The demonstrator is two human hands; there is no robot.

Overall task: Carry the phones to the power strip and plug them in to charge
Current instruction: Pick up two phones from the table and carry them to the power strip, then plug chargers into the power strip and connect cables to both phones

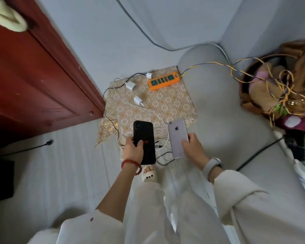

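sleeves and trousers: cream-white cloth fills the bottom of the view, both forearms reaching forward out of loose sleeves.
foot: one foot in a pale slipper (149, 175) stands on the light floor, just below the phones.
left wrist: a red bead bracelet (131, 165) circles it.
right wrist: a pale grey watch (212, 164) is strapped round it.
left hand: the left hand (133, 149) grips the black phone (144, 141) by its lower half, thumb across the back, fingers wrapped behind; the phone is upright, back side toward the camera.
right hand: the right hand (192, 147) clasps the silver iphone (178, 137) along its right edge and lower end, back side with the apple logo showing; it is held beside the black phone, the two apart.
cables: white and black charging cables (163, 148) hang in loops between and below the two phones, trailing up onto the stand.
stand: a low stand covered in a gold floral cloth (165, 103) sits against the wall, between a red-brown door (33, 76) and a grey sofa arm (218, 103).
chargers: three white charger plugs (138, 100) lie loose on the cloth, none in a socket.
power strip: the orange power strip (164, 80) lies at the far right corner of the cloth, sockets facing up, well beyond both phones; its twisted yellow and blue wire (209, 63) runs off to the right.
far right: a basket (250, 95) of soft toys sits on the sofa, with the wire tangled over it.
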